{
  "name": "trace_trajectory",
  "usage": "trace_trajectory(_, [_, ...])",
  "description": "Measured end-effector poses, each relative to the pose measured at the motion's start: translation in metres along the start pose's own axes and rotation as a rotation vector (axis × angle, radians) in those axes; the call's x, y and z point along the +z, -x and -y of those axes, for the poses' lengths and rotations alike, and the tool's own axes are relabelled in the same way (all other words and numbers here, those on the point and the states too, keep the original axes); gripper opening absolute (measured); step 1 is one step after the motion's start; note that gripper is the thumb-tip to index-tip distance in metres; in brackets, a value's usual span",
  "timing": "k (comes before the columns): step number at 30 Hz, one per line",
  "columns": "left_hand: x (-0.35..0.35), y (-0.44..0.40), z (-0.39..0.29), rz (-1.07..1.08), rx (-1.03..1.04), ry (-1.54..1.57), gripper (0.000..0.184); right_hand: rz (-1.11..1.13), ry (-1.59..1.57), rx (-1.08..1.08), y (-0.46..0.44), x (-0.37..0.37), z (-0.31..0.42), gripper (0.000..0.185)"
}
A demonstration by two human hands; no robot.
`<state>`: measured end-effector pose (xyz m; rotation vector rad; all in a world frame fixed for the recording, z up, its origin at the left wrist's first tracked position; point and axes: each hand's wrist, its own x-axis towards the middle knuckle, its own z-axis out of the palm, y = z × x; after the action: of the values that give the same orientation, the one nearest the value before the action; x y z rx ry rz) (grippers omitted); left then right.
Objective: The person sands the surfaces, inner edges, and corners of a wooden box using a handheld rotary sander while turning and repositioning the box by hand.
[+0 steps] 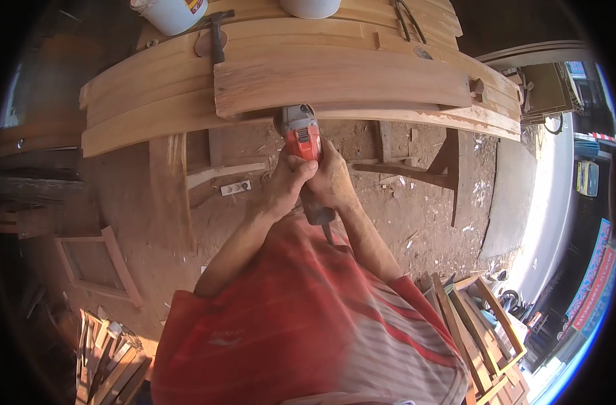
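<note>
A red and black angle grinder [304,140] is held between both hands, its grey head at the front edge of a wooden board [341,79]. My left hand [291,179] is closed round the tool's body from the left, thumb lying on top. My right hand [332,177] wraps the body from the right. The tool's dark rear end and cord point back toward the red shirt. The board rests on other planks [146,108]. Whether the disc touches the wood is hard to tell.
A hammer [217,40], a white bucket [173,15] and another white container [310,7] stand or lie on the planks. On the ground are a power strip [235,188], a wooden frame [98,266] and wood scraps [112,361]. More frames [480,324] lean at the right.
</note>
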<state>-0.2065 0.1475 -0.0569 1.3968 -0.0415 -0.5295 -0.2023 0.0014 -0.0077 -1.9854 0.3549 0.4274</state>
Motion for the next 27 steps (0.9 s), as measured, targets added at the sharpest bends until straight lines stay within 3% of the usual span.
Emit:
trace_trajectory(4, [0.025, -0.009, -0.046, 0.169, -0.179, -0.128, 0.071, -0.223, -0.089, 0.028, 0.009, -0.051, -0.035, 0.067])
trace_trajectory(6, [0.032, -0.015, -0.067, 0.256, -0.19, -0.438, 0.074, -0.318, -0.142, 0.109, 0.025, -0.083, -0.048, 0.06])
trace_trajectory(8, [0.047, -0.025, -0.071, 0.21, -0.078, -0.466, 0.072, -0.342, -0.187, 0.162, 0.047, -0.113, -0.057, 0.055])
trace_trajectory(10, [0.064, -0.047, -0.084, 0.111, 0.25, -0.819, 0.073, -0.513, -0.271, 0.156, 0.065, -0.132, -0.083, 0.051])
trace_trajectory(11, [0.073, -0.062, -0.087, 0.127, 0.266, -0.827, 0.073, -0.532, -0.282, 0.152, 0.074, -0.141, -0.094, 0.051])
trace_trajectory(13, [0.094, -0.099, -0.091, -0.024, 0.562, -1.145, 0.084, -0.652, -0.329, 0.159, 0.092, -0.157, -0.115, 0.051])
trace_trajectory(22, [0.137, -0.218, -0.065, -0.104, 0.767, -1.856, 0.088, -0.849, -0.589, 0.227, 0.149, -0.214, -0.192, 0.05])
trace_trajectory(27, [0.141, -0.217, -0.098, 0.111, 0.714, -1.818, 0.094, -0.911, -0.668, 0.188, 0.162, -0.24, -0.237, 0.052])
